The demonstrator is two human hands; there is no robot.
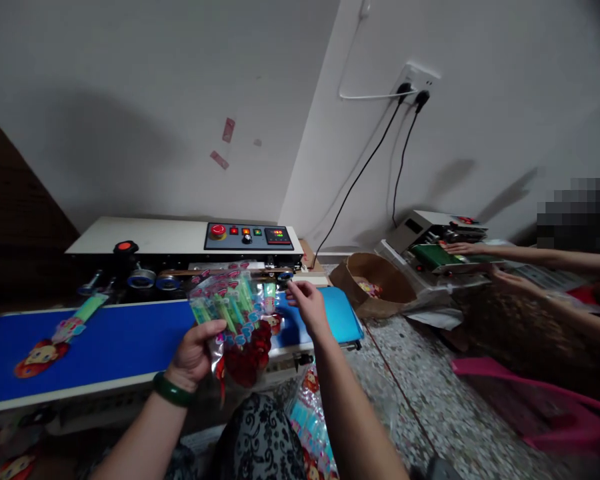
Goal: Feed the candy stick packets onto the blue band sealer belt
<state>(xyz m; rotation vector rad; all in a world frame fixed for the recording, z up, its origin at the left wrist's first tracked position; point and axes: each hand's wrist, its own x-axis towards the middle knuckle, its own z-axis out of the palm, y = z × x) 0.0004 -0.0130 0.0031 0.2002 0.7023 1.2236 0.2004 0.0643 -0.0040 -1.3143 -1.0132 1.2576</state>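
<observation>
My left hand, with a green bangle at the wrist, grips a stack of clear plastic packets. They hold light-green pieces and red-haired cartoon figures. My right hand is raised at the right end of a band sealing machine, fingers loosely bent and apart, with nothing visible in them. Just left of those fingers, a single packet hangs at the sealer's band, its lower part over the blue conveyor belt. Another packet with a cartoon head lies farther left on the belt.
More packets lie below, beside my patterned-cloth knee. On the right are an open cardboard box and a second machine with a green belt, where another person's hands work. Black cables run to a wall socket.
</observation>
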